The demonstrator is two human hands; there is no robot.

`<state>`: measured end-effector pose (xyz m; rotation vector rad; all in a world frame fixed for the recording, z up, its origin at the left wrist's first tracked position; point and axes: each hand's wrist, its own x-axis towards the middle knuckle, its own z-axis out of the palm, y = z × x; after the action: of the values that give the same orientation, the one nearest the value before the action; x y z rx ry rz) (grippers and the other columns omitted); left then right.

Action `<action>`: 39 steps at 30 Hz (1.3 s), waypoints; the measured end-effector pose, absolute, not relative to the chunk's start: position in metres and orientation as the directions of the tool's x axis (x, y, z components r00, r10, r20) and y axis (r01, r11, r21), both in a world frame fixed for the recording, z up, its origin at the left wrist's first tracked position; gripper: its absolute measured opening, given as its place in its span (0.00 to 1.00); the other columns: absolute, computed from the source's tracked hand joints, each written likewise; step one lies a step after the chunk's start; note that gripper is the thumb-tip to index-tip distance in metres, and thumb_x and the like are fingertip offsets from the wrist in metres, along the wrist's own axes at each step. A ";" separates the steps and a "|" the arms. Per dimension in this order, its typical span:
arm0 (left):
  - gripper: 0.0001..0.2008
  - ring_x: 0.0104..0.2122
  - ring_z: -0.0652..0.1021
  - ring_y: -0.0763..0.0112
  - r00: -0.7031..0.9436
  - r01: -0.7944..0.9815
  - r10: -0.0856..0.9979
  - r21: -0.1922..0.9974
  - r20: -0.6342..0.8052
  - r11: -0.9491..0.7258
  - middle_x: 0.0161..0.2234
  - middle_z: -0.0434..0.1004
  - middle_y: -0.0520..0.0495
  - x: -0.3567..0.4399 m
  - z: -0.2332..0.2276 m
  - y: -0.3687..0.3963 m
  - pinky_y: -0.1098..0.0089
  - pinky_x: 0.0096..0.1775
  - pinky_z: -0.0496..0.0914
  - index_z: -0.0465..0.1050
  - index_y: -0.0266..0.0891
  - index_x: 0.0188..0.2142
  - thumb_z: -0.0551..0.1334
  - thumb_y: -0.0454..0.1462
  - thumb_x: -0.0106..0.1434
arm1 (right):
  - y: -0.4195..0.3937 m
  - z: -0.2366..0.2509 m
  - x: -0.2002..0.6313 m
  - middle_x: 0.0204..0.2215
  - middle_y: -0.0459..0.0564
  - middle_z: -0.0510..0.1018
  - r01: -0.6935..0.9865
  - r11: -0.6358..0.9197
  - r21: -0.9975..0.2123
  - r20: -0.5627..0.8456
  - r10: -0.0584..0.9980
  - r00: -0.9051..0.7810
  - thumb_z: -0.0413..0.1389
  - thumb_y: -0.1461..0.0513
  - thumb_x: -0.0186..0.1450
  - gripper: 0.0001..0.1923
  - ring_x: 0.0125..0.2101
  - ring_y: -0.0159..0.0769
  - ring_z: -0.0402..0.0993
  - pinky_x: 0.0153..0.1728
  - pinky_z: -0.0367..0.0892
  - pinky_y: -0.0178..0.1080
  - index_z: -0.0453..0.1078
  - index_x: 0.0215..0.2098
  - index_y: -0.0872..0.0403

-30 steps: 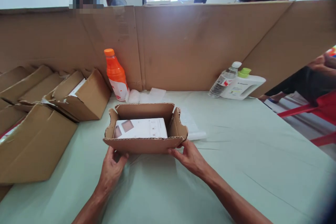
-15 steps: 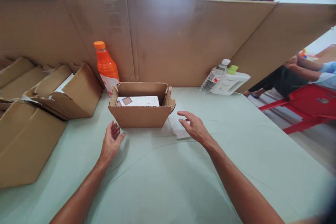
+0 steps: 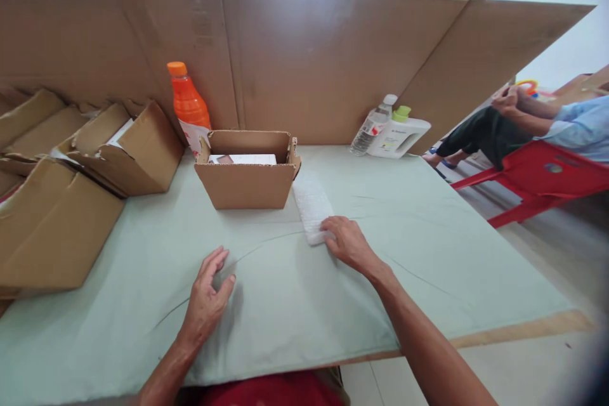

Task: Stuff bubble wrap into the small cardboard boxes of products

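The table [image 3: 428, 247] is covered in a plain pale green cloth, with a bare tan strip of board showing along its near right edge. Toward the far edge stands a plain brown cardboard box [image 3: 247, 184]; the carton [image 3: 242, 158] inside it is white with what looks like a small brownish square print, though little of it shows. Beside the box lies a white foam sheet [image 3: 311, 206], faintly textured. Near the far left corner, an orange bottle [image 3: 188, 108] has an orange cap and white label. At the far right, a white jug [image 3: 397, 136] carries a lime-green cap.
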<state>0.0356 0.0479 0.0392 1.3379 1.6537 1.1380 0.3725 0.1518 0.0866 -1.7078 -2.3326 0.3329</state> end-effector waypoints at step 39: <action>0.26 0.33 0.77 0.70 0.355 0.499 0.934 0.854 -0.048 -0.146 0.37 0.81 0.48 0.085 0.061 -0.021 0.69 0.40 0.72 0.67 0.37 0.62 0.57 0.34 0.63 | -0.024 0.060 0.306 0.42 0.51 0.83 0.588 0.315 -0.745 0.188 0.945 -0.267 0.57 0.61 0.68 0.12 0.38 0.39 0.81 0.41 0.75 0.41 0.74 0.50 0.52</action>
<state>0.0849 -0.0214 0.0607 1.7844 1.2665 0.6565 0.3063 -0.0237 0.0599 -1.3519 -1.9595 0.7359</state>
